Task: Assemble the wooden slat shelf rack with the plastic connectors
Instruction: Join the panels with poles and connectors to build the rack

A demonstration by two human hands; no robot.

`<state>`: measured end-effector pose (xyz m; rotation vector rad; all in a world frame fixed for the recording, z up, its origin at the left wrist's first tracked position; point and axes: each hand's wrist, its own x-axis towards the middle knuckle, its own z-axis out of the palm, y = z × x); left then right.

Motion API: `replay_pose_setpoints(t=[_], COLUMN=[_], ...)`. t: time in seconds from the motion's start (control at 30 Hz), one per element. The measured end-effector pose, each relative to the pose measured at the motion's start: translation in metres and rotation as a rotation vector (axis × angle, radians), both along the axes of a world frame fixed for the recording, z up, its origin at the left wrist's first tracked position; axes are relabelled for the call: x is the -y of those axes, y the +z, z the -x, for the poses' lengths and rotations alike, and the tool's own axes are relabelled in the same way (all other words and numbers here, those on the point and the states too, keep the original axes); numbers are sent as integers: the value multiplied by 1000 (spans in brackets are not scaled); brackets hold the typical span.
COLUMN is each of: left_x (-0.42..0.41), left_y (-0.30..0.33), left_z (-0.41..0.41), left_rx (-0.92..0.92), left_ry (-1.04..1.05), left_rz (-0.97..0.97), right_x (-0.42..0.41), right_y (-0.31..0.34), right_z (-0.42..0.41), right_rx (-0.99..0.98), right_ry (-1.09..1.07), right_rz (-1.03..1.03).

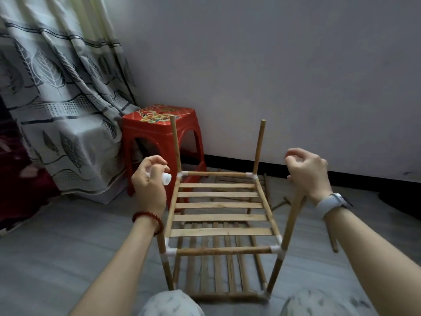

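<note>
Grey flooring (68,242) carries the partly built rack (219,210) at centre frame, between both arms. Left hand (150,179) pinches a white plastic connector (165,178); the near-left post lies at 6 o'clock from it, long axis upright, top hidden behind the wrist. Right hand (307,173) curls around the near-right post (293,215). Its fingertips blur, so contact is uncertain. Loose sticks (276,205) lie behind the rack.
</note>
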<state>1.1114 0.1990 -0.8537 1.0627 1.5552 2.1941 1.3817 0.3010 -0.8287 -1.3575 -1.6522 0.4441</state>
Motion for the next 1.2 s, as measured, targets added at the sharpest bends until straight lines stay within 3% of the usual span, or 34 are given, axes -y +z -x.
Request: replay_pose_setpoints(t=[0.1,0.43,0.57,0.67,0.77,0.83,0.97,1.03,1.13,1.2], left_x=[-3,-15,-27,-29,-23,-8,24,40,63,70], left_y=[0,8,12,18,20,19,16,19,27,25], left_z=[-8,27,41,63,76,71,44,30,13,3], left_rx=[1,37,2,-22,-107,-226,-289,-309,-358,-489], left_ry=[98,-61,131,282,314,369,188,106,-86,-132], left_rz=[16,44,161,345,536,563,364,280,215,247], right_x=[6,10,17,27,44,50,68,76,81,71], right_y=[-4,-12,-10,-9,-6,-7,-3,-1,6,7], right_z=[6,16,41,58,72,81,109,124,130,116], right_rx=[16,-159,-109,-118,-314,-267,-119,-11,66,73], right_ry=[-72,-18,-43,137,506,654,786,797,705,544], right_rz=[-77,-85,-50,2,304,386,403,310,124,-4])
